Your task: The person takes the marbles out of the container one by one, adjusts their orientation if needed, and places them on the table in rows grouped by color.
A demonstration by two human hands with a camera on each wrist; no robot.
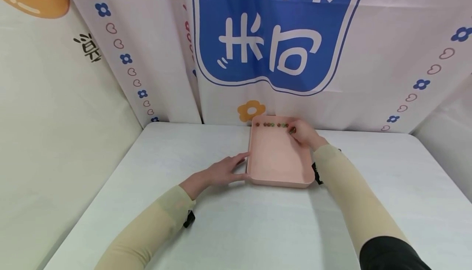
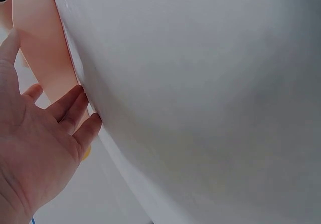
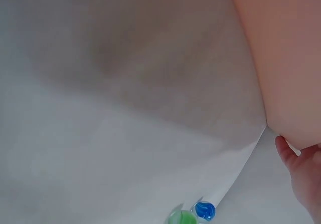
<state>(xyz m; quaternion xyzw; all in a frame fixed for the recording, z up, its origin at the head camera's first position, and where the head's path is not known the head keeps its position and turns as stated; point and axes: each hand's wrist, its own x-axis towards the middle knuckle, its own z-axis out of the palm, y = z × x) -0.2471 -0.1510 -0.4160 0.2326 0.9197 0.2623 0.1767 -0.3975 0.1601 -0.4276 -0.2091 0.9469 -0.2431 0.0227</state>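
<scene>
A shallow pink tray [image 1: 280, 155] lies on the white table. Small red-brown and green balls [image 1: 268, 125] form a row along its far side. My right hand [image 1: 307, 133] reaches over the tray's far right corner, its fingertips pinching a small greenish-brown ball [image 1: 292, 130] near the end of that row. In the right wrist view only part of the right hand [image 3: 306, 176] shows, by the tray wall [image 3: 286, 58]. My left hand [image 1: 223, 171] is spread against the tray's left side, thumb and fingertips at the wall. The left wrist view shows these fingers loosely extended along the tray [image 2: 47, 48].
A green marble [image 3: 182, 217] and a blue marble [image 3: 204, 211] sit on the table outside the tray. Behind the tray hangs a printed curtain [image 1: 228, 98] close to its far edge. The white table [image 1: 206, 139] extends to both sides.
</scene>
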